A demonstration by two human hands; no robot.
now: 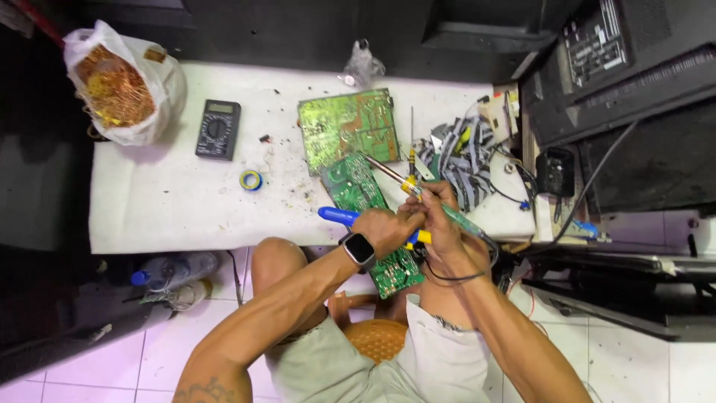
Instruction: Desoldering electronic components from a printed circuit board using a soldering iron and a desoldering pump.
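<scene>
Green circuit board (365,216) leans over the near edge of the white counter (149,209), its lower end down by the person's knee. The left hand (388,227) has its fingers wrapped tight round a blue-and-yellow desoldering pump (339,217), which lies across the board. The right hand (440,216) has its fingers closed on a soldering iron (418,190) with a green handle, its metal tip pointing up-left over the board; whether the tip touches the board is hard to tell from here. A second, larger green board (347,127) lies flat near the far edge. Toward the left sit a black multimeter (218,129) and a small roll of tape (250,180). A plastic bag of copper wire (119,86) rests at the far left corner, and a tangle of grey ribbon cables (466,157) lies by the right edge.
</scene>
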